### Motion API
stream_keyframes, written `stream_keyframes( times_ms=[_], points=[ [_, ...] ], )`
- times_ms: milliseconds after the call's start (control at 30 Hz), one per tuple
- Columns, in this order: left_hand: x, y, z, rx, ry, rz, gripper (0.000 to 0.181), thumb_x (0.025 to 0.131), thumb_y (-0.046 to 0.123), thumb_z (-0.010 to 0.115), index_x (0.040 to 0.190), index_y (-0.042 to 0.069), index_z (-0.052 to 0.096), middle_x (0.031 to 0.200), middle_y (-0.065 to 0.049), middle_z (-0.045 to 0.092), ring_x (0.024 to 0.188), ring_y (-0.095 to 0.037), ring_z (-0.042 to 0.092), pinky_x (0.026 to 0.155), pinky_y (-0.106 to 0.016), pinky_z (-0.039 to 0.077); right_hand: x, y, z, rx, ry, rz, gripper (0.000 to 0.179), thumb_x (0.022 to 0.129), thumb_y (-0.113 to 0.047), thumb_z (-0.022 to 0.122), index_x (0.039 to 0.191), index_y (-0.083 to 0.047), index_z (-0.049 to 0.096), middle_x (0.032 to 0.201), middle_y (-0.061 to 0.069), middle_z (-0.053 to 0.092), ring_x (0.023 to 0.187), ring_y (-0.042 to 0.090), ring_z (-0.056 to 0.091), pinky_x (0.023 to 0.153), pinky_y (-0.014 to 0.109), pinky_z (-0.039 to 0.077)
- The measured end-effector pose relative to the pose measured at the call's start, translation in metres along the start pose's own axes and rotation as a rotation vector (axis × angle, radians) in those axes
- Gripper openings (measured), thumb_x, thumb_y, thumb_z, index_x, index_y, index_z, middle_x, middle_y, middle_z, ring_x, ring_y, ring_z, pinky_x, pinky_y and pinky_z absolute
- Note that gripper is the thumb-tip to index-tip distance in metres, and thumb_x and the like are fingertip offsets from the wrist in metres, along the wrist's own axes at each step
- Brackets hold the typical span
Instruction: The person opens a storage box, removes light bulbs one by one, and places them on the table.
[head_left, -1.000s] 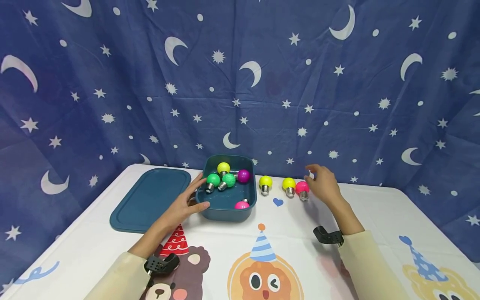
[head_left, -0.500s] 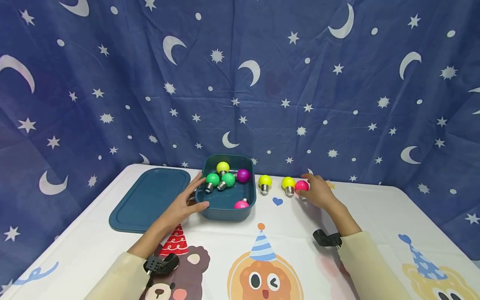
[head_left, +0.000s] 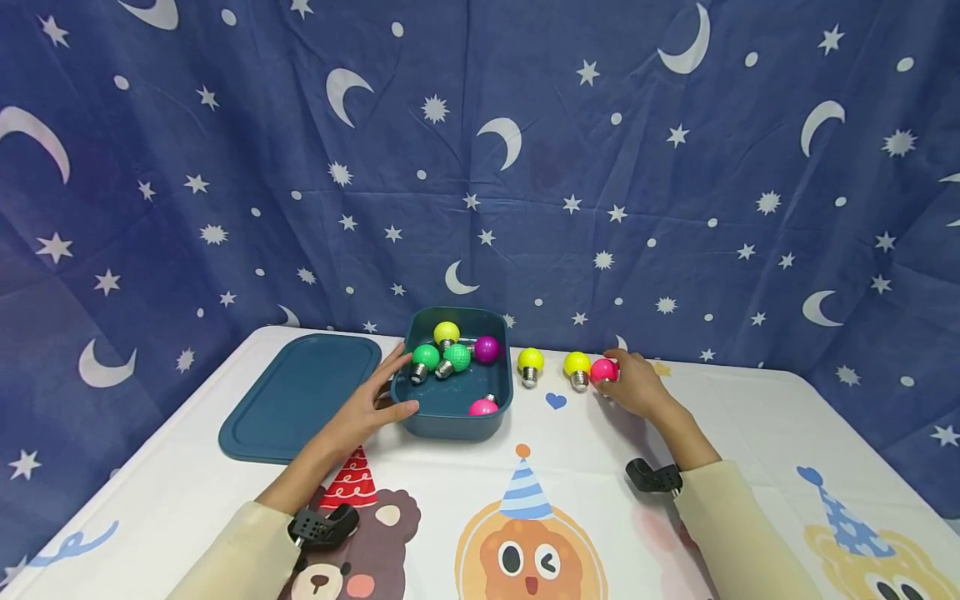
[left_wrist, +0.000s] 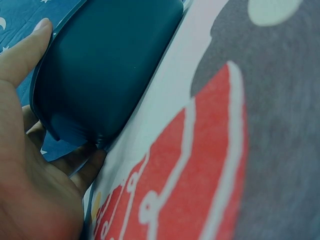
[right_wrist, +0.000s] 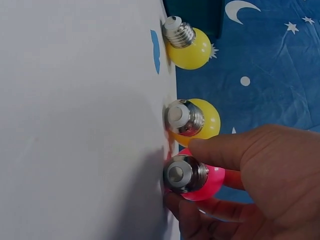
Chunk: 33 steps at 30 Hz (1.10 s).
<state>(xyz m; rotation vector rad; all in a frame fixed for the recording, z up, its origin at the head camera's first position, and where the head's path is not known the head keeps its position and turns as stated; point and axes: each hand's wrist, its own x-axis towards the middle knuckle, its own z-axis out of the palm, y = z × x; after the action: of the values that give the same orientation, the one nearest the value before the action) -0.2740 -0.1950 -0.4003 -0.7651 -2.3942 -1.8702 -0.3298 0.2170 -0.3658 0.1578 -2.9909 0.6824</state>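
Note:
My left hand point(head_left: 367, 407) rests against the left side and near corner of a dark teal plastic box point(head_left: 450, 427), fingers spread, thumb at the rim. In the left wrist view, fingertips touch the box wall point(left_wrist: 115, 65). My right hand point(head_left: 639, 385) pinches a pink light bulb point(right_wrist: 214, 182) between thumb and fingers, its metal screw base toward me. The bulb lies on the table, right beside a yellow bulb point(head_left: 577, 365). Another yellow bulb point(head_left: 530, 361) lies nearer the box. Inside the box are a yellow bulb point(head_left: 446, 333), green bulbs point(head_left: 425, 357), a purple bulb point(head_left: 487, 349) and a pink bulb point(head_left: 483, 407).
A flat teal lid point(head_left: 300, 400) lies on the table left of the box. The white tablecloth point(head_left: 585, 467) carries cartoon prints. A blue curtain point(head_left: 540, 208) with moons and stars hangs right behind the table's far edge.
My right hand has moved left and down onto the pink bulb on the table, and its thumb and fingers have closed around it. The left hand has stayed at the box.

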Motion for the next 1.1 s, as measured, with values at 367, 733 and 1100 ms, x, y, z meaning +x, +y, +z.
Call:
stream_keyframes(
  times_ms=[367,733,1100],
  points=[
    [0.0003,-0.0006,-0.0004,0.008,0.003,0.003,0.074,0.091,0.019,0.065,0.152,0.007,0.024,0.16,-0.003,0.001,0.14,-0.045,0.014,0.109,-0.059,0.02,0.0005,0.0001,0.0016,-0.013,0.029,-0.018,0.057,0.084,-0.011,0.067,0.133,0.01,0.044,0.119,0.032,0.051,0.105,0.044,0.053,0.087,0.051,0.049],
    [-0.0003,0.0001,0.0002,-0.006,0.002,-0.001,0.074,0.091,0.018,0.066,0.152,0.007,0.024,0.16,-0.003,0.001,0.14,-0.044,0.014,0.109,-0.058,0.02,0.0003,0.0031,0.0013,-0.032,0.044,-0.028,0.056,0.084,-0.008,0.067,0.132,0.011,0.045,0.119,0.033,0.052,0.106,0.044,0.052,0.089,0.052,0.048],
    [-0.0002,-0.0006,0.0001,-0.01,0.002,0.002,0.074,0.091,0.018,0.066,0.152,0.007,0.024,0.16,-0.003,0.001,0.14,-0.044,0.016,0.108,-0.058,0.022,0.0022,0.01,0.0004,-0.024,0.06,-0.011,0.056,0.084,-0.01,0.066,0.133,0.01,0.045,0.119,0.034,0.051,0.104,0.044,0.052,0.086,0.052,0.05]
  ],
)
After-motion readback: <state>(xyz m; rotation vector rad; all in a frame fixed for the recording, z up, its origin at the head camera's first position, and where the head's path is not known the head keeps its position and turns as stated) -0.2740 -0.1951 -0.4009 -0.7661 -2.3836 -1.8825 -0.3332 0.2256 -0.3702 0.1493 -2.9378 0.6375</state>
